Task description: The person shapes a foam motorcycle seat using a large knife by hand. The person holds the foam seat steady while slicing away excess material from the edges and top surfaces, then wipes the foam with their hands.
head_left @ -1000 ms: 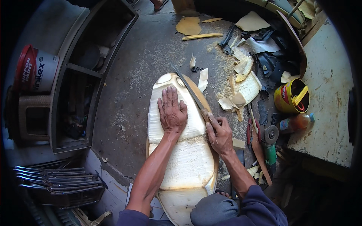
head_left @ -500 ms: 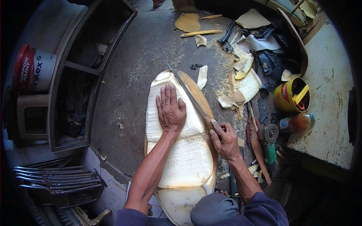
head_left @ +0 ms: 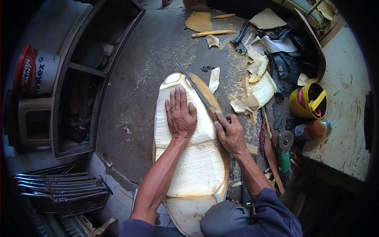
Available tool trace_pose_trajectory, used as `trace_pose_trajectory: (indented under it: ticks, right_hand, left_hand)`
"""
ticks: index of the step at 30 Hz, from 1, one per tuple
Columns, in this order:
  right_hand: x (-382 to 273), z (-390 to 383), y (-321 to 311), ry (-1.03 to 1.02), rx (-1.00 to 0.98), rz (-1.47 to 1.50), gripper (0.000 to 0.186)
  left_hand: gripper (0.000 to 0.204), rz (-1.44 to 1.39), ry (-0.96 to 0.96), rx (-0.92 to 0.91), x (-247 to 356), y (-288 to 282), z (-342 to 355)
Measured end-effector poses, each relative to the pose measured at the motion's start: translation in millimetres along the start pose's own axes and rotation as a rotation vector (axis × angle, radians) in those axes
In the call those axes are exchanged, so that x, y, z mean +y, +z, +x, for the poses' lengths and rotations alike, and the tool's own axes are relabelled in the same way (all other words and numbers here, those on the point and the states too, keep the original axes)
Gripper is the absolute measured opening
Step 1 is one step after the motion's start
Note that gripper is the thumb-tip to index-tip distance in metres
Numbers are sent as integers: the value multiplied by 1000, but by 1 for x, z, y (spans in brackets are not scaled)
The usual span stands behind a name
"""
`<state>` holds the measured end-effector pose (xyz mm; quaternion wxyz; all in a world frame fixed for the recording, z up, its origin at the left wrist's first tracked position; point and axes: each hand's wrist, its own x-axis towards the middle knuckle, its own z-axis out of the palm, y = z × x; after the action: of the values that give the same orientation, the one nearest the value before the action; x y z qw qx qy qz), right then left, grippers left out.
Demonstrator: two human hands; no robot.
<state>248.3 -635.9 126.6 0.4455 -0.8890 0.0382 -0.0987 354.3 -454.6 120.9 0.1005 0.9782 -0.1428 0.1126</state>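
Examining the cream foam pad (head_left: 193,170), we found it lying lengthwise on the dark floor (head_left: 126,106) in front of the person. Its underside was hidden, its lower end was partly covered by a grey rounded form (head_left: 225,219) that we could not identify, and its lowest tip was cut off by the edge of view. The left hand (head_left: 181,114) lay flat on the pad's upper section, fingers extended, gripping nothing visible; its palm was concealed. The right hand (head_left: 232,136) was closed around the handle of a long knife (head_left: 196,89), concealing part of that handle. The blade slanted along the pad's upper right side, its tip reaching past the rim; whether its edge touched the foam, we could not tell. Both forearms entered from below, the dark sleeves (head_left: 272,213) cut off there. To the right we noted a green angle grinder (head_left: 283,162), a yellow tub (head_left: 298,103) with contents only partly visible, and a bottle (head_left: 312,129) lying beside it. Farther up, foam scraps (head_left: 262,89) overlapped dark sheeting (head_left: 294,65) whose folds we could not separate. At left, the shelf's (head_left: 87,71) interior was too dark to itemise.
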Motion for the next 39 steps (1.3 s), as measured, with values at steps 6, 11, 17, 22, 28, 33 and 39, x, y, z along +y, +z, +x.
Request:
trace_pose_trajectory:
  ticks: [6,11,17,22,28,33,39]
  right_hand:
    - [-4,30,0,48,-26,-25,38]
    - [-9,-2,-5,63,-17,32,38]
    - [0,30,10,48,-34,-9,38]
    - [1,21,7,29,11,-14,37]
    - [9,14,7,-8,47,-22,44]
    - [11,47,15,70,-47,-59,40]
    - [5,28,13,90,-17,15,40]
  left_hand:
    - [59,-21,-6,-19,9,0,-4]
    - [60,13,0,34,-1,0,3]
    - [59,-5,9,-1,3,-2,2]
    - [58,-3,4,47,0,-1,11]
    - [59,1,9,22,0,-2,0]
    - [61,-7,-15,-13,7,1,-2]
    - [59,6,-7,13,1,2,2]
